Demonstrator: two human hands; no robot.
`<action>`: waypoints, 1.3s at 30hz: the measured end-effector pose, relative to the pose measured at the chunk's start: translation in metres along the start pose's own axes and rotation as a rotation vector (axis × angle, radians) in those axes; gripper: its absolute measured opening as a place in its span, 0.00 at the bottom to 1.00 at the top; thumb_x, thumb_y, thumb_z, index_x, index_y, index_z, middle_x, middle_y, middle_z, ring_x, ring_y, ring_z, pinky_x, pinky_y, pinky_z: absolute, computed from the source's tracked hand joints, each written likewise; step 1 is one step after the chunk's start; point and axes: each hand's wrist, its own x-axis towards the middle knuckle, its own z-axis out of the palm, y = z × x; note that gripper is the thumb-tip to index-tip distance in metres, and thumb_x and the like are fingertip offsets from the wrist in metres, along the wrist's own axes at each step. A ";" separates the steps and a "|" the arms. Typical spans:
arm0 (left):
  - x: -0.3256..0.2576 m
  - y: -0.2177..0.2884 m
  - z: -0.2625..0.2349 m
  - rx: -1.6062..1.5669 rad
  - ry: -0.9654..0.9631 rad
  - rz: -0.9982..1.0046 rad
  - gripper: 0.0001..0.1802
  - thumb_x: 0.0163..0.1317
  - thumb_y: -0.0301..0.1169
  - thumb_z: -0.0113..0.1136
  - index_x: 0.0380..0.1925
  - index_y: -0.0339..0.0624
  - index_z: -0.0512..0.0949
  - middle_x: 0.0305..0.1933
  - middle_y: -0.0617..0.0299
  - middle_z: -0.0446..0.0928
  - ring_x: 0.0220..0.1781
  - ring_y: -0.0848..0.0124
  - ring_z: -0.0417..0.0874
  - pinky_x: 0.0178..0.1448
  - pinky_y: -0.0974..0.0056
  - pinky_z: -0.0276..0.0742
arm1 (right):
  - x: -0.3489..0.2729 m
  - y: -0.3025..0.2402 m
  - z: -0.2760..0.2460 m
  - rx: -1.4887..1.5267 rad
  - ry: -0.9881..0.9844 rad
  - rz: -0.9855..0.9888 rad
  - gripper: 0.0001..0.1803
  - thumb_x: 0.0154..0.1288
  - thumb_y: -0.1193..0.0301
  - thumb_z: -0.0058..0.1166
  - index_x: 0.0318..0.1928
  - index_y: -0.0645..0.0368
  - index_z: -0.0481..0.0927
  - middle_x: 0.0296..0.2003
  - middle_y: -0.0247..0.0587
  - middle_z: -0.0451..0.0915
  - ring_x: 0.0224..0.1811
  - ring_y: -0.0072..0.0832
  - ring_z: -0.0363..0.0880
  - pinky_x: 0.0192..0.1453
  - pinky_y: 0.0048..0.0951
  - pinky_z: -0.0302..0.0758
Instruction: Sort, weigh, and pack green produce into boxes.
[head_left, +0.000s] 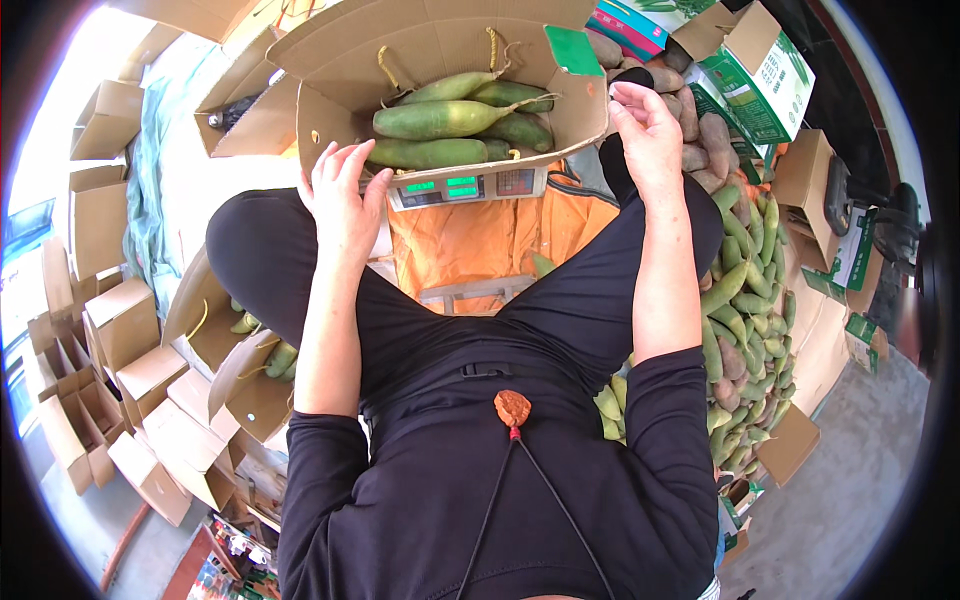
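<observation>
A cardboard box (345, 60) holds several long green radishes (430, 119), some with thin root tips. It rests on a digital scale (468, 189) whose display glows green. At the box's near left corner is my left hand (345, 200), its fingers spread over the rim and its thumb apart. My right hand (650, 130) is at the box's right edge, with bent fingers and thumb closed about the cardboard. Yellow cord handles (388, 68) show on the far wall.
A large heap of green radishes (745, 320) lies to my right, with reddish tubers (715, 145) beyond it. Green-and-white cartons (755, 90) stand at the far right. More open cardboard boxes (125, 320) fill the left side. An orange sheet (450, 245) lies between my legs.
</observation>
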 end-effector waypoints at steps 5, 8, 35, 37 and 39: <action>0.000 0.003 -0.001 0.054 -0.044 -0.041 0.21 0.59 0.41 0.60 0.54 0.55 0.75 0.56 0.64 0.74 0.67 0.62 0.65 0.70 0.40 0.43 | 0.001 0.002 0.001 -0.006 -0.021 0.029 0.16 0.62 0.74 0.57 0.51 0.62 0.76 0.45 0.41 0.80 0.44 0.23 0.78 0.50 0.25 0.76; 0.000 0.002 -0.001 0.060 -0.032 -0.037 0.21 0.59 0.41 0.60 0.54 0.56 0.75 0.56 0.65 0.74 0.67 0.62 0.66 0.70 0.40 0.43 | -0.001 0.001 0.002 -0.007 -0.019 0.012 0.16 0.62 0.74 0.57 0.50 0.62 0.77 0.44 0.41 0.80 0.44 0.23 0.78 0.51 0.25 0.76; -0.001 0.000 0.011 0.166 -0.142 0.014 0.18 0.61 0.49 0.56 0.47 0.57 0.80 0.54 0.69 0.76 0.66 0.61 0.65 0.69 0.34 0.40 | -0.007 -0.023 -0.037 0.334 0.032 0.066 0.13 0.63 0.72 0.57 0.48 0.62 0.79 0.36 0.30 0.81 0.36 0.16 0.76 0.40 0.19 0.72; -0.001 -0.006 0.014 0.177 -0.121 0.041 0.16 0.62 0.47 0.56 0.46 0.57 0.81 0.53 0.70 0.76 0.65 0.62 0.66 0.69 0.37 0.41 | -0.008 -0.039 -0.053 0.325 -0.043 -0.047 0.13 0.67 0.68 0.53 0.50 0.59 0.78 0.41 0.35 0.83 0.43 0.19 0.80 0.44 0.20 0.73; -0.001 -0.011 0.014 0.175 -0.115 0.064 0.16 0.63 0.46 0.55 0.46 0.57 0.81 0.53 0.70 0.77 0.65 0.63 0.67 0.68 0.38 0.41 | -0.008 -0.061 -0.070 0.466 -0.077 -0.029 0.13 0.64 0.74 0.55 0.48 0.65 0.75 0.40 0.39 0.79 0.40 0.25 0.79 0.44 0.24 0.75</action>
